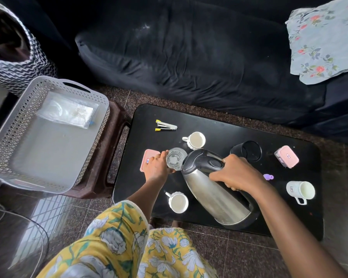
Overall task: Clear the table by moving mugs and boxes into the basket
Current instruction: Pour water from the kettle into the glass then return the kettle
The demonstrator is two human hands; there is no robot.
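Head view, right fingers [217, 175] gripping tilted kettle [213, 197]

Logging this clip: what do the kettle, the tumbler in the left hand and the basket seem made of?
The kettle: brushed metal body, probably stainless steel, with soft reflections; its lid looks like black plastic. The tumbler: clear glass by the look, the table showing through, though clear plastic is possible. The basket: pale grey moulded plastic, lattice-pierced walls.
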